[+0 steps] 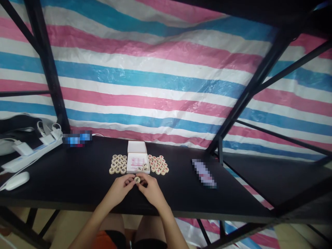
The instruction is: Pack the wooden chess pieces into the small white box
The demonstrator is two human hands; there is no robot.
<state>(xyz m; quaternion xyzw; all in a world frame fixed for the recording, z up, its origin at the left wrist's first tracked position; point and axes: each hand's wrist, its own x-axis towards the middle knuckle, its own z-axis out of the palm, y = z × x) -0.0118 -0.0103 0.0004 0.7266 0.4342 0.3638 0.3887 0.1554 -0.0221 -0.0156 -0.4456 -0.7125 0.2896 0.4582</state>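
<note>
lower centre, the pieces (pixel 118 165) are too small to read; lower right, a flat thing (pixel 204 174) is blurred.

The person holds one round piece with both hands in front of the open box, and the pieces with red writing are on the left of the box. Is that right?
Not quite: in the head view, the pieces with red writing are on the right of the open box. The left hand and right hand do hold one round piece in front of it.
</note>
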